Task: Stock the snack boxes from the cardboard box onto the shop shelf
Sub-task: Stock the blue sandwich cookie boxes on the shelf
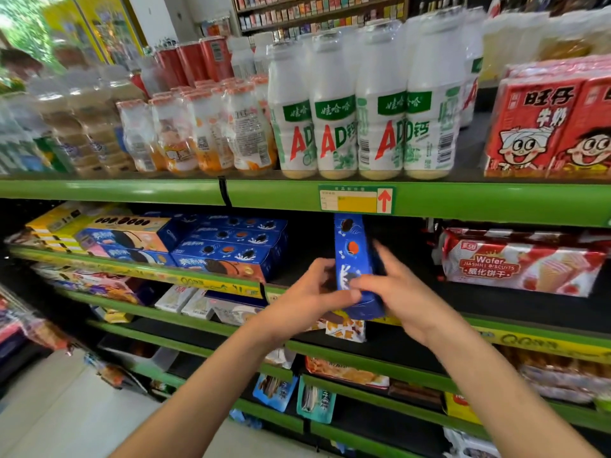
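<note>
A blue cookie snack box point(351, 246) stands on end, its upper part reaching into the gap of the second green shelf point(529, 305). My left hand point(310, 292) grips its lower left side. My right hand point(393, 285) wraps its lower right side, fingers across the front. To the left on the same shelf lies a stack of matching blue cookie boxes point(231, 246). The cardboard box is out of view.
Red-and-white wafer packs point(522, 262) lie on the same shelf to the right of the gap. White drink bottles point(363, 107) and red milk cartons point(549, 123) fill the shelf above. Lower shelves hold assorted snack packets point(344, 371). Pale floor point(66, 418) at lower left.
</note>
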Action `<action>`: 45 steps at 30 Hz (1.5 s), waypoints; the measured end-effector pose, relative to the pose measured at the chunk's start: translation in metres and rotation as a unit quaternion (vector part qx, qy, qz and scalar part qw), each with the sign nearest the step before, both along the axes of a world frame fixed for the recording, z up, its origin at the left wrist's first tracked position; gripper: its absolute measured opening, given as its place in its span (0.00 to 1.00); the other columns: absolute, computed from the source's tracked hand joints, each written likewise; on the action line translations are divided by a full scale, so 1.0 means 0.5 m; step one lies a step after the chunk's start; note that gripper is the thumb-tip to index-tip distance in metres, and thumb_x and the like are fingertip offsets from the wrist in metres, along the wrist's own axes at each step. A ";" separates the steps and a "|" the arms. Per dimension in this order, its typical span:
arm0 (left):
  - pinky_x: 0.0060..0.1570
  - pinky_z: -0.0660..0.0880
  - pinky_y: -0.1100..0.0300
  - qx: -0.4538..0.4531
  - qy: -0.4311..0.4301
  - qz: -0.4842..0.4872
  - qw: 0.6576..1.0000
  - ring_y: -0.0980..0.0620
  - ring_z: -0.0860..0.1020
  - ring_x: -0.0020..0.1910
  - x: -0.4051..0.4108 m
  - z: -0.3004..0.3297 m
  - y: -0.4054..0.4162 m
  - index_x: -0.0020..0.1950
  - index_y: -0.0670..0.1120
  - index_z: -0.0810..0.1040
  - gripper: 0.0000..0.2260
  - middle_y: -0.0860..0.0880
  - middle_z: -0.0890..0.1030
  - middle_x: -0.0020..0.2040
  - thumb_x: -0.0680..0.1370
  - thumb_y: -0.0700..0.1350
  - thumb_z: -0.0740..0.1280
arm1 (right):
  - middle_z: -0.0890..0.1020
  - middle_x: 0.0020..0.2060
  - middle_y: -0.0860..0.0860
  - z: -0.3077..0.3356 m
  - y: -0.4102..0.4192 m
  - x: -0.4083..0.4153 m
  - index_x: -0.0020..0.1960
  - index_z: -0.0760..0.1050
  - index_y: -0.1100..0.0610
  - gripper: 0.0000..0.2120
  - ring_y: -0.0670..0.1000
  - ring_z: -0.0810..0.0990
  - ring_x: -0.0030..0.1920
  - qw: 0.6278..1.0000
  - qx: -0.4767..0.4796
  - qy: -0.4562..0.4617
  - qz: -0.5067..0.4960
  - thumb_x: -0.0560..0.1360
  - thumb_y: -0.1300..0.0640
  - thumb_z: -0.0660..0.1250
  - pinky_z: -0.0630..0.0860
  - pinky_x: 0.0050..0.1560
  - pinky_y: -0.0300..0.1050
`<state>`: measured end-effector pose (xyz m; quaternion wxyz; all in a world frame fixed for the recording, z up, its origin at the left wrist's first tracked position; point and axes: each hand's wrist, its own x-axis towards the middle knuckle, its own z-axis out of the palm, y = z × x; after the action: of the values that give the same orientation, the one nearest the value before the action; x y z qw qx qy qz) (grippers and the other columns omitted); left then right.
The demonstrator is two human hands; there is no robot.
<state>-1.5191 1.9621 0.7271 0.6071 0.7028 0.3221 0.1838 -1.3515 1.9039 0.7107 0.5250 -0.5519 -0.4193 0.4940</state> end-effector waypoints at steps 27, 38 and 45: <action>0.45 0.78 0.63 0.135 0.018 0.139 0.981 0.59 0.81 0.48 -0.059 -0.105 0.139 0.62 0.56 0.68 0.27 0.54 0.82 0.51 0.71 0.37 0.76 | 0.81 0.53 0.45 -0.059 -0.023 0.159 0.52 0.73 0.29 0.35 0.48 0.80 0.52 0.964 0.001 -0.253 -0.078 0.61 0.63 0.81 0.76 0.50 0.44; 0.35 0.79 0.59 0.128 0.006 0.117 0.985 0.56 0.81 0.40 -0.065 -0.115 0.148 0.57 0.64 0.69 0.27 0.59 0.81 0.48 0.72 0.36 0.75 | 0.79 0.54 0.49 -0.075 -0.033 0.160 0.56 0.73 0.42 0.30 0.48 0.78 0.54 0.971 0.009 -0.221 -0.094 0.63 0.66 0.79 0.76 0.53 0.44; 0.37 0.80 0.57 0.081 -0.023 0.107 0.991 0.51 0.82 0.44 -0.069 -0.117 0.154 0.59 0.62 0.71 0.27 0.52 0.81 0.52 0.72 0.35 0.75 | 0.79 0.55 0.47 -0.079 -0.037 0.163 0.56 0.73 0.38 0.31 0.48 0.78 0.56 0.976 -0.001 -0.196 -0.098 0.66 0.67 0.77 0.76 0.56 0.49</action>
<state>-1.5534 2.0389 0.6687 0.5327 0.7066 0.3652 0.2891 -1.2702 1.8856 0.6712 0.4780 -0.6770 -0.4573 0.3225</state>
